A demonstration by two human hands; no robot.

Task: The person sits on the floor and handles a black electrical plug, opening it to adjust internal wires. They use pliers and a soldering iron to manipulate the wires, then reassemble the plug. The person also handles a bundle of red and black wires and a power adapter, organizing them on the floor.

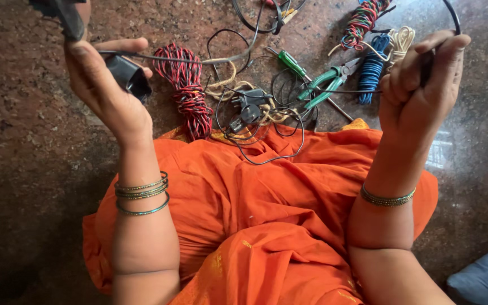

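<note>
My left hand (100,85) is raised at the upper left, gripping a black plug-like part (128,76) with a thin wire (199,59) running from it to the right. My right hand (419,85) is raised at the upper right, its fingers closed on a black cable (452,14) that curves up out of view. Between my hands, on the brown stone floor, lie a red-and-black twisted wire coil (187,90), a tangle of black wires with dark plugs (249,110), green-handled pliers (326,85) and a green screwdriver (292,63).
A blue wire coil (371,68), a cream cord bundle (401,39) and a multicoloured twisted wire coil (362,20) lie at the upper right. Orange cloth (255,209) covers my lap. A blue-grey cushion (487,277) sits at the lower right corner.
</note>
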